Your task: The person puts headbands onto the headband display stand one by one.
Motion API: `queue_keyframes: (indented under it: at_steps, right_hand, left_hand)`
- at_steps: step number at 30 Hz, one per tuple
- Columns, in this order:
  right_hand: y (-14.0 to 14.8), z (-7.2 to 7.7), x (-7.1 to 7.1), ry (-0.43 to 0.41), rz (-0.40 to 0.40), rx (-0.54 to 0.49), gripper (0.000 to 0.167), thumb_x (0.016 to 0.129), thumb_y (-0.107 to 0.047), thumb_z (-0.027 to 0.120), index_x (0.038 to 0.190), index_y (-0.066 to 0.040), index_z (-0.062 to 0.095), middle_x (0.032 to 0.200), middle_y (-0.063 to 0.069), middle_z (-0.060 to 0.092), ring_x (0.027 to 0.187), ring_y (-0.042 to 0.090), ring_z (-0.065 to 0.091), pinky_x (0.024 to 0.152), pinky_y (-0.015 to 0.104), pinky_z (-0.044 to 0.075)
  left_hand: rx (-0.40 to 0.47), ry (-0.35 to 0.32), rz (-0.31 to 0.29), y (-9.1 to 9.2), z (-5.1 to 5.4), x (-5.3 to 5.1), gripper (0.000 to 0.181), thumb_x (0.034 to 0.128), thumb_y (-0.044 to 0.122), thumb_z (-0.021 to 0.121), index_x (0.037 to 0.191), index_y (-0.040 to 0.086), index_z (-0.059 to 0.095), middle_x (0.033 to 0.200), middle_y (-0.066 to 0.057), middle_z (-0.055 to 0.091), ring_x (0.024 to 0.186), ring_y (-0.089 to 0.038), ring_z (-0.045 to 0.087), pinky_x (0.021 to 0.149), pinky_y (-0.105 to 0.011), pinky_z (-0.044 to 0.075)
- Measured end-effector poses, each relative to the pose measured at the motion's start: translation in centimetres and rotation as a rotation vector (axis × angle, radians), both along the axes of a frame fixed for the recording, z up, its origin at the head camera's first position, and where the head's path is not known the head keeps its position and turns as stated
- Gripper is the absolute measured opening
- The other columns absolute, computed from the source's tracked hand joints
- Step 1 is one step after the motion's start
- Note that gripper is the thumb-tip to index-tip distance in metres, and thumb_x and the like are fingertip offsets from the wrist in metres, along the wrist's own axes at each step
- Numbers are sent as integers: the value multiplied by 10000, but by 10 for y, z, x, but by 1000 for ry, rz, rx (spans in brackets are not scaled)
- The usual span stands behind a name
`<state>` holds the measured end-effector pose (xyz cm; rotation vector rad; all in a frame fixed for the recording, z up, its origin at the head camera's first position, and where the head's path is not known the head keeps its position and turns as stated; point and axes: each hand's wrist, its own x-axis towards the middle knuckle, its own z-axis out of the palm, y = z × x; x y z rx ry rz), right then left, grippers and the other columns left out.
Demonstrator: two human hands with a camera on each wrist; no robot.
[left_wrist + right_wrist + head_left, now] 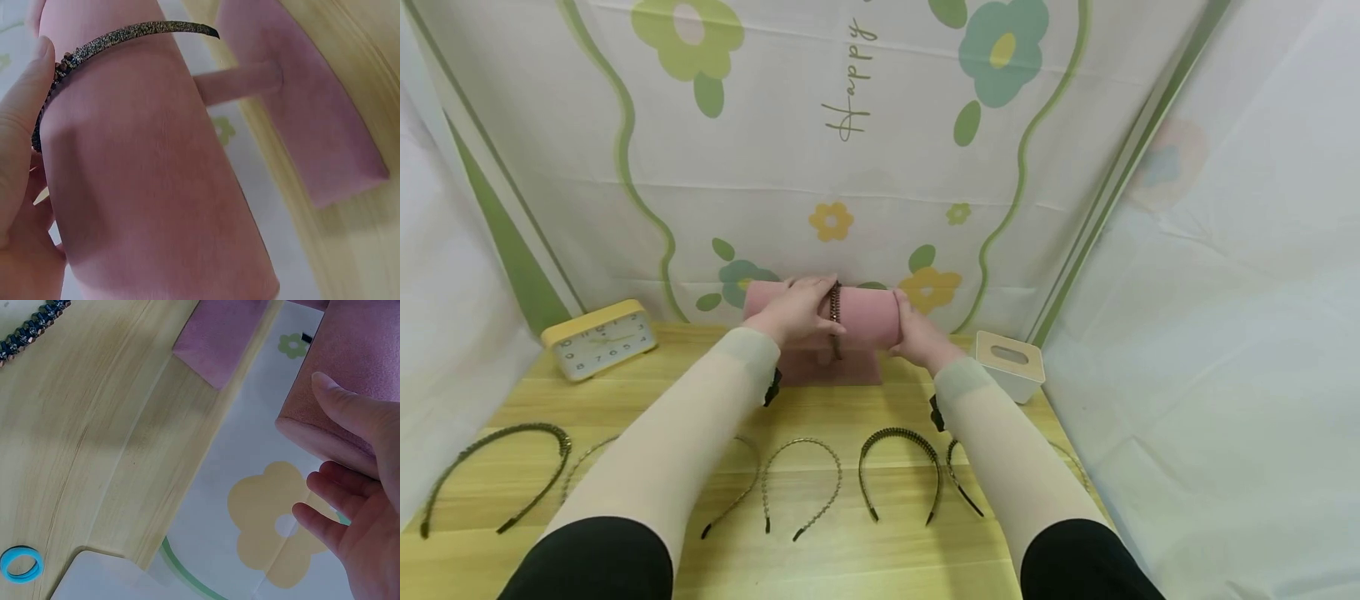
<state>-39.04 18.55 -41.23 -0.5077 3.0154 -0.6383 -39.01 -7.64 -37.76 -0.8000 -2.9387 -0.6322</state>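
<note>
A pink headband stand [871,315], a padded horizontal roll on a post and flat base [857,368], stands at the back of the table. Around the roll sits a dark beaded headband [835,308]; its glittery arm [144,32] curves over the pink surface in the left wrist view. My left hand [797,308] grips the headband on the roll, thumb at its beaded part and the other fingers partly hidden behind. At the roll's right end my right hand [919,333] holds on, thumb [344,403] on the side and fingers by the end face.
Several headbands lie in a row along the front, including a dark beaded one [898,435] and a thin pale one [801,442]. A yellow clock [602,340] stands left, a wood-lidded tissue box [1011,367] right. The right wrist view shows a turquoise ring [39,565].
</note>
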Motion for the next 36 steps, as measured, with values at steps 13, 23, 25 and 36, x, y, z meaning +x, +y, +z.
queue_keyframes:
  at_steps: [13, 23, 25, 36]
  right_hand:
    - [-4, 2, -1, -24, 12, -5, 1231, 755, -44, 856, 1579, -201, -45, 1512, 196, 347, 1314, 325, 436, 1075, 427, 381]
    - [-7, 7, 2, -36, 2, 19, 1231, 770, -86, 857, 1582, -204, -61, 1531, 190, 332, 1336, 324, 419, 1085, 431, 370]
    - [-8, 7, 2, -34, 5, 25, 1234, 772, -92, 857, 1582, -200, -69, 1534, 192, 328, 1342, 324, 412, 1091, 430, 362]
    - [-1, 2, 3, -61, -4, -55, 1216, 775, -31, 836, 1583, -233, -50, 1527, 200, 329, 1340, 335, 406, 1105, 445, 341]
  left_hand:
    - [-30, 79, -4, 27, 0, 5, 948, 844, 548, 719, 1566, 114, 284, 1574, -76, 323, 1440, -299, 259, 1160, -574, 110]
    - [-89, 102, 24, 35, -3, 3, 956, 862, 594, 656, 1580, 120, 239, 1589, -62, 296, 1447, -293, 247, 1163, -573, 103]
    - [-80, 98, 23, 34, -3, 4, 953, 867, 591, 651, 1581, 120, 231, 1592, -63, 287, 1450, -292, 240, 1164, -572, 99]
    - [56, 159, 54, -17, 2, 0, 834, 957, 564, 543, 1588, 138, 203, 1613, -89, 227, 1468, -333, 170, 1169, -562, 42]
